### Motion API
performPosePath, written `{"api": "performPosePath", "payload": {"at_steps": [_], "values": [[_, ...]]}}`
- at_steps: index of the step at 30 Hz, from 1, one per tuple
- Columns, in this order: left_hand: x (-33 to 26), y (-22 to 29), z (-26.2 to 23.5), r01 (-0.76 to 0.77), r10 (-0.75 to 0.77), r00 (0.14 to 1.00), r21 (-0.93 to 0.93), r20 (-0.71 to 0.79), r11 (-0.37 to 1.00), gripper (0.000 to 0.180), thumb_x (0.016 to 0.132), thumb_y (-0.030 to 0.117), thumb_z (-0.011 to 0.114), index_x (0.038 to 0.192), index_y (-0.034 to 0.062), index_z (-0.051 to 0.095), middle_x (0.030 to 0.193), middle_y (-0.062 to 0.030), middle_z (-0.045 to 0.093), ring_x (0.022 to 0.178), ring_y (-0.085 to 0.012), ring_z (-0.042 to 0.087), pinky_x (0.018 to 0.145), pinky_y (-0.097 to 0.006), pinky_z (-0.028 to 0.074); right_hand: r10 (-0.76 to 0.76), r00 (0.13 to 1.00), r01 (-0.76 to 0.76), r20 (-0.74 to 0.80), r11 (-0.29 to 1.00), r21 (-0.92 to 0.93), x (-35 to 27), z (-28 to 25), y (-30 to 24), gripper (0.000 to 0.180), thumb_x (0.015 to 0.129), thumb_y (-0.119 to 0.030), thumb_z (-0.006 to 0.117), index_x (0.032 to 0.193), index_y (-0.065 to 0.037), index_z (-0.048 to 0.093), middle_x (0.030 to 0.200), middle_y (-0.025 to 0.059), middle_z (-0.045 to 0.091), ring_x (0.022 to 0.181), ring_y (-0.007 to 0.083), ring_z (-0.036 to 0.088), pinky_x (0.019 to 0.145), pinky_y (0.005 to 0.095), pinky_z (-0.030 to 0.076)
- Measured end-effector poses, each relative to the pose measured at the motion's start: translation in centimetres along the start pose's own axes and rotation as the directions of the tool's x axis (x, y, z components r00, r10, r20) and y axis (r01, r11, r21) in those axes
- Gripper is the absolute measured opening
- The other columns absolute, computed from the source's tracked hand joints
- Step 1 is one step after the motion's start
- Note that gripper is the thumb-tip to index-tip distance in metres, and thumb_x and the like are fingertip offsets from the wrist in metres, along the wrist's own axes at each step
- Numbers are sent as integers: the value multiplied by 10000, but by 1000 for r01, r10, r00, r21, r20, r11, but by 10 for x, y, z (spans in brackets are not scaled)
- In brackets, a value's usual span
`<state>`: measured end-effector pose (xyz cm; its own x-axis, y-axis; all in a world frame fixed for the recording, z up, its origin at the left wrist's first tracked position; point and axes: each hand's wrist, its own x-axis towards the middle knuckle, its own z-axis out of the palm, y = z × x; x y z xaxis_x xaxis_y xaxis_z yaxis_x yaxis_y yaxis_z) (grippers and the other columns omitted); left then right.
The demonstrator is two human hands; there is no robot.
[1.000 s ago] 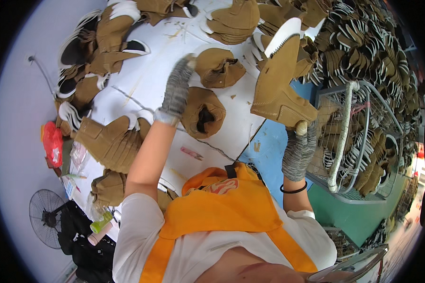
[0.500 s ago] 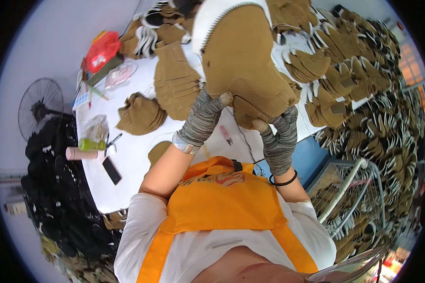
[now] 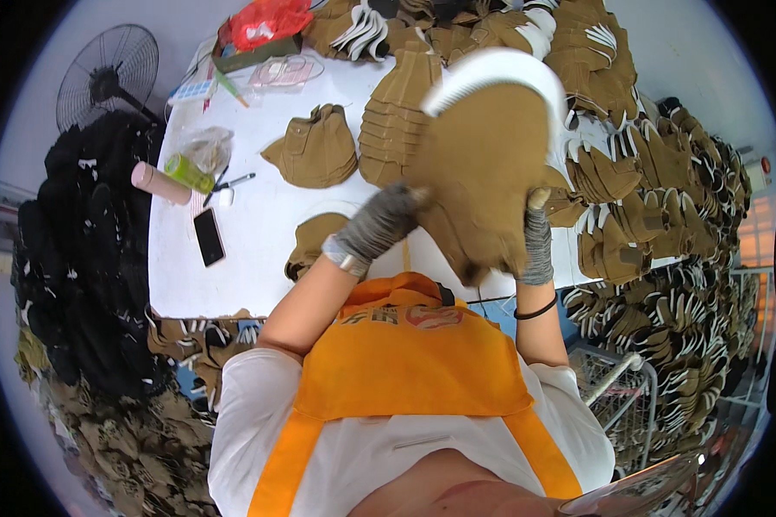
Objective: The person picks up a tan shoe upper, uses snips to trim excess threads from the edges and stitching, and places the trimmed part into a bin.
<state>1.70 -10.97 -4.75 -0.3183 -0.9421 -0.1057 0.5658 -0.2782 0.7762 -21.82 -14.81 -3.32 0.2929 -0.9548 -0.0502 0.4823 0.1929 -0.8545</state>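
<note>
A brown shoe upper with a white curved toe edge is held up between both of my hands, slightly blurred by motion. My left hand, in a grey knit fingerless glove, grips its left side. On the lower right side, my right hand, gloved the same way, has its thumb on the upper; its other fingers are hidden behind. Beyond lie a stack of brown uppers and a smaller brown stack. Near my left forearm rests another brown upper with a white edge.
On the white table are a phone, a pink bottle, a green bottle and a pen. A red bag sits in a box. Stacked uppers line the right side; a wire cart stands below them.
Both hands have brought the upper lower in view and tilted its toe toward the right. My view has shifted, showing more of the piece near my left forearm; the pink snips no longer show.
</note>
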Motion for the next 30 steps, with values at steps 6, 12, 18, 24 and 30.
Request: {"api": "performPosePath", "payload": {"at_steps": [6,12,18,24,30], "values": [[16,-35,-6,-70,66,996,56,61,996,368,905,262,586,1162,1,551,1068,-62,604,928,-143,571,808,-304,491,57,990,-47,-130,996,77,-12,-7,1,734,844,-506,609,1354,-35,372,1307,149,478,1133,276,531,946,412,475],[23,-20,-17,-87,109,985,-168,131,982,452,886,239,610,1260,14,492,1177,-105,566,1036,-206,577,842,-319,505,33,991,-17,-133,993,113,-6,33,-21,674,854,-466,618,1308,-4,431,1215,157,549,1037,260,587,876,364,512],[18,35,13,-78,92,986,-105,136,991,769,789,483,678,1329,2,416,1252,-124,526,1114,-214,544,894,-325,489,0,987,-9,-158,998,-56,-2,23,-18,593,877,-430,609,1252,13,488,1169,129,573,1023,205,574,881,316,487],[36,38,33,-118,113,992,118,50,986,675,858,445,609,1319,-14,428,1207,-111,549,1074,-166,547,921,-295,452,-627,771,348,-117,567,-747,10,14,-48,393,830,-249,709,1107,-11,565,1008,61,587,896,155,542,823,279,464],[44,30,41,51,-63,993,121,97,991,672,851,411,636,1326,-9,413,1241,-114,527,1113,-187,531,953,-313,446,-618,681,428,393,-100,-898,12,42,-83,353,761,-245,757,972,-31,571,867,72,548,816,200,528,761,304,456]]}}
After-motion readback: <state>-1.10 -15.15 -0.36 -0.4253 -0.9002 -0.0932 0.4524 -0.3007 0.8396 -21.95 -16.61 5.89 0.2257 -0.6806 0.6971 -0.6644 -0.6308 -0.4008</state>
